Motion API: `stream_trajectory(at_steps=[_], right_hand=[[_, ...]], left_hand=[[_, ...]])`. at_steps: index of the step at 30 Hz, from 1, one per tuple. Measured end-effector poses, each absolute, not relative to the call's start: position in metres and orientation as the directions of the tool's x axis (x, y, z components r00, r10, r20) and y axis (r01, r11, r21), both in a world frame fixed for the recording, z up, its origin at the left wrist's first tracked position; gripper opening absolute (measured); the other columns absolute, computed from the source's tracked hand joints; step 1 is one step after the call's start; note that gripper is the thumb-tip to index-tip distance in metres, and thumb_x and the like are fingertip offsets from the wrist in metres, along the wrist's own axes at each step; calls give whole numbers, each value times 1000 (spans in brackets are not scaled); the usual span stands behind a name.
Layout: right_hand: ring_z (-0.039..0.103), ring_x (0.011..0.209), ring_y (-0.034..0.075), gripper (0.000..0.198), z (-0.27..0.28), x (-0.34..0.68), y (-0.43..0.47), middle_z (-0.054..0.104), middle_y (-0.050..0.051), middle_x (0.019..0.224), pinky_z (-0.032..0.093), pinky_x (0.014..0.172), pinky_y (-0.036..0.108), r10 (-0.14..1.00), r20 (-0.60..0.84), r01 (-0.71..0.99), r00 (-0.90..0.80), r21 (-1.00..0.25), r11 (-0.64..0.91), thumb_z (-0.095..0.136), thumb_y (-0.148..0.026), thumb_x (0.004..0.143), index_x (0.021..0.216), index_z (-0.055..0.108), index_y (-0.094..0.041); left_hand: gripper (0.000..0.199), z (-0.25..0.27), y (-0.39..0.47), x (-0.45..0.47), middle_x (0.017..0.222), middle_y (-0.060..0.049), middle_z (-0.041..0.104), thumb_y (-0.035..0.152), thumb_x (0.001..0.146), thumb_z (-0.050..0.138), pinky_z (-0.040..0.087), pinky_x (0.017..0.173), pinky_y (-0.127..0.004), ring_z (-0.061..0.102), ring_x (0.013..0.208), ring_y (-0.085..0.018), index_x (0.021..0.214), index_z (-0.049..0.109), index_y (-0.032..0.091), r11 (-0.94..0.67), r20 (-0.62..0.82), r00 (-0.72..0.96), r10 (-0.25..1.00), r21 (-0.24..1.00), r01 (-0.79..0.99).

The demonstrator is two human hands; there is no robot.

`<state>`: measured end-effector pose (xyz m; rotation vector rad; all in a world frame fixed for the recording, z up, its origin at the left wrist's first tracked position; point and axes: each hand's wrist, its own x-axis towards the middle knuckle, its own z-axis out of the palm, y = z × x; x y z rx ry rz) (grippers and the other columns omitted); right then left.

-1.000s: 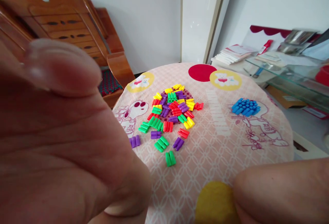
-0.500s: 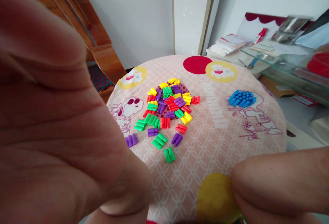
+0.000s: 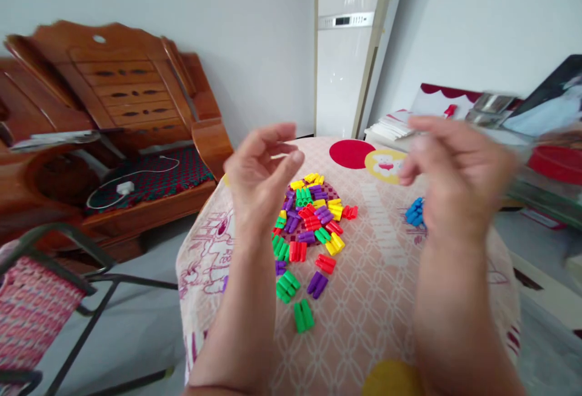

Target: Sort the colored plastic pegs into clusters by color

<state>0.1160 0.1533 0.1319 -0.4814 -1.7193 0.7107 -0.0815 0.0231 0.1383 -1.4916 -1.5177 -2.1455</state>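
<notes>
My left hand is raised above the left side of the table, thumb and fingers apart, holding nothing. On the right, my right hand is also in the air, somewhat blurred, with its fingers partly curled and apart and nothing visible in them. Between and below them lies a loose spread of small plastic tube-shaped pieces in red, yellow, green and purple, among them a red piece, a purple piece and a green piece nearest me. Several blue pieces lie apart, partly hidden behind my right hand.
A patterned tablecloth covers the round table. To the left stand a wooden bench and a metal-framed chair with a pink woven seat. Papers and a glass shelf with a red object are at the right.
Both hands have moved away from the camera to over the table. My left hand no longer fills the left side. The view has tilted up, showing more of the bench and chair.
</notes>
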Motion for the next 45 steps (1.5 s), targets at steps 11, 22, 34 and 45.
stream_trajectory(at_steps=[11, 22, 34, 45], right_hand=[[70, 104, 27, 24, 18, 37, 198, 77, 15, 105, 50, 90, 34, 718, 118, 608, -686, -448, 655, 56, -24, 94, 101, 78, -18], [72, 105, 21, 43, 0, 9, 178, 75, 6, 120, 54, 94, 33, 560, 228, 148, -797, -825, 545, 55, -18, 89, 129, 69, -21], [67, 108, 23, 29, -16, 9, 178, 73, 10, 114, 52, 98, 37, 558, 397, 156, -729, -698, 699, 64, -24, 87, 114, 73, -21], [68, 105, 25, 35, -17, 9, 184, 75, 7, 112, 52, 98, 40, 663, 319, 65, -677, -872, 486, 70, -21, 74, 108, 74, -22]], left_hand=[[50, 34, 82, -113, 131, -10, 67, 21, 65, 81, 42, 112, -47, 57, 130, -33, 115, 74, 24, 125, 118, -187, 975, 399, 908], [42, 0, 74, -172, 137, -14, 63, 17, 78, 62, 43, 112, -43, 58, 129, -32, 117, 75, 21, 407, 277, -509, 815, 352, 843], [47, -9, 69, -180, 129, -10, 68, 7, 79, 48, 45, 111, -38, 60, 125, -26, 115, 75, 20, 462, 351, -643, 681, 475, 749], [34, 13, 71, -159, 132, -8, 67, 13, 82, 58, 45, 112, -40, 61, 125, -26, 109, 76, 21, 349, 416, -637, 649, 581, 735]])
